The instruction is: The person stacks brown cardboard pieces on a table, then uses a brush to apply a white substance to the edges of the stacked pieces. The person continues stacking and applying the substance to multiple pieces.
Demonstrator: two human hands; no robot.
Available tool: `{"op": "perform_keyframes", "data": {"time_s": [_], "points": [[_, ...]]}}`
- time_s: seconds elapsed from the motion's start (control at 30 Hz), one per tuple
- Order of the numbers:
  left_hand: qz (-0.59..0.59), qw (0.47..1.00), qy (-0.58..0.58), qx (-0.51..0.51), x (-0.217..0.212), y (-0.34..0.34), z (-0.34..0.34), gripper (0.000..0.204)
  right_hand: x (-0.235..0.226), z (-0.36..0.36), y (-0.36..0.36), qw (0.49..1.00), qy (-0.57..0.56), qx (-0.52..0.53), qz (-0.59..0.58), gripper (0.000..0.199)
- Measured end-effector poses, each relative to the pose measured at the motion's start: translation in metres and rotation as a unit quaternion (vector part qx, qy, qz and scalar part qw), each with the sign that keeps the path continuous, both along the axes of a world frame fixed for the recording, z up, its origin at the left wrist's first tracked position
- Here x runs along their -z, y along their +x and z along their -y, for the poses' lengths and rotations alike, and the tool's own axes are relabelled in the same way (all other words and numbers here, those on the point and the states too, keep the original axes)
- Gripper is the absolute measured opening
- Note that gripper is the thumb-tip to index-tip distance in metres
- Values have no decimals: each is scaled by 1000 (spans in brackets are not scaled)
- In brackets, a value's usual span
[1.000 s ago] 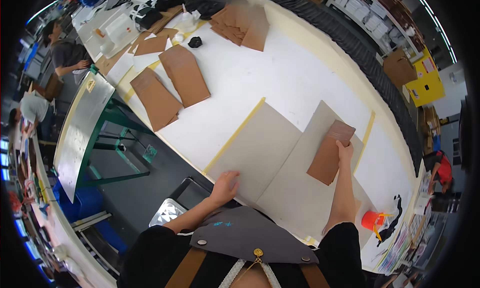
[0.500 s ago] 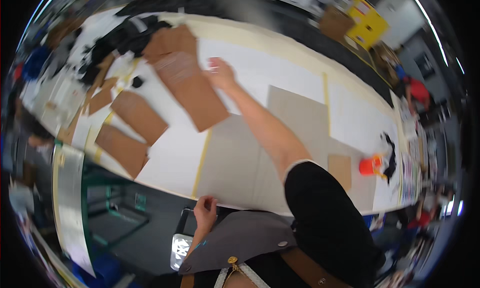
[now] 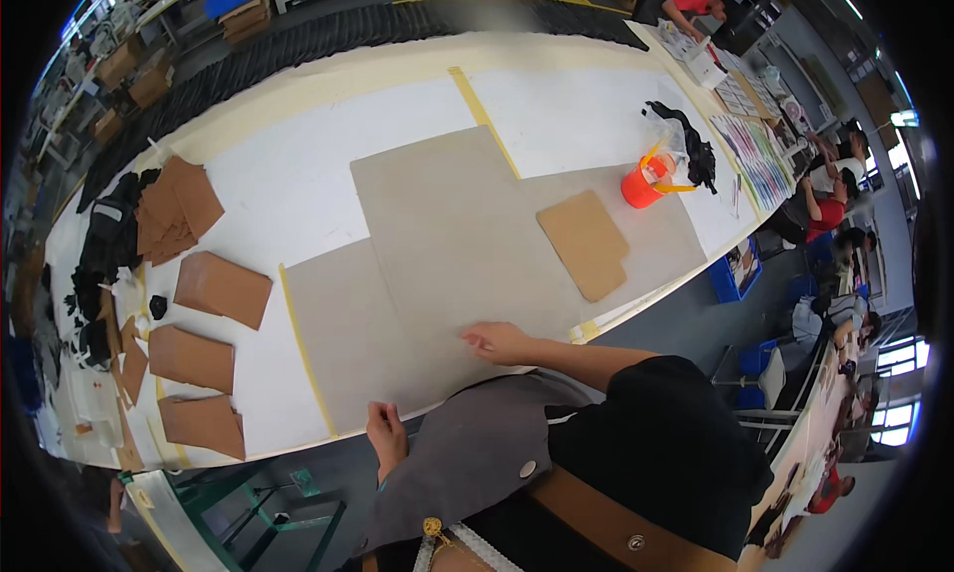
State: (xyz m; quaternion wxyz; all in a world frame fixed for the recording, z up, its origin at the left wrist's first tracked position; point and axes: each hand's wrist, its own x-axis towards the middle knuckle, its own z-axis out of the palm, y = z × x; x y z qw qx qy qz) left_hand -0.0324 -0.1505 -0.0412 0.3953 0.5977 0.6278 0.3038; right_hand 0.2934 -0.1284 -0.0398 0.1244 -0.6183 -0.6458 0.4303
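Observation:
My left hand [image 3: 388, 435] is loosely curled at the table's near edge, with nothing visible in it. My right hand [image 3: 497, 343] hovers over or rests on the grey board [image 3: 447, 224]; I cannot tell which. Its fingers are drawn together toward the left, and what they hold, if anything, is too small to make out. Left of the board, brown flat pieces lie in a column: an upper one [image 3: 224, 289], a middle one [image 3: 191, 359] and a lower one [image 3: 202, 425]. Behind them is a pile of similar brown pieces [image 3: 179, 209].
On the right lie a tan cardboard template [image 3: 584, 244], an orange-red cup [image 3: 644, 186] with yellow-handled tools, and black material [image 3: 696, 150]. More black material [image 3: 109, 224] covers the left end. A dark gathered cover [image 3: 328, 50] runs along the far edge. Co-workers stand beyond the right end.
My right hand has drawn back from beside the large brown piece to the near part of the grey board. My view has turned to the right. The left hand stays near the edge.

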Motion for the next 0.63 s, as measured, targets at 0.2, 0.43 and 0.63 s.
{"op": "perform_keyframes", "data": {"time_s": [0.2,0.43,0.63], "points": [[59,992,-37,105,-23,122,-34,23,-10,83,163,970,141,166,106,44],[149,950,-79,262,-27,393,-61,18,25,124,340,939,270,115,180,64],[136,949,-76,272,-24,603,-64,56,58,133,392,952,268,14,150,68]]}}
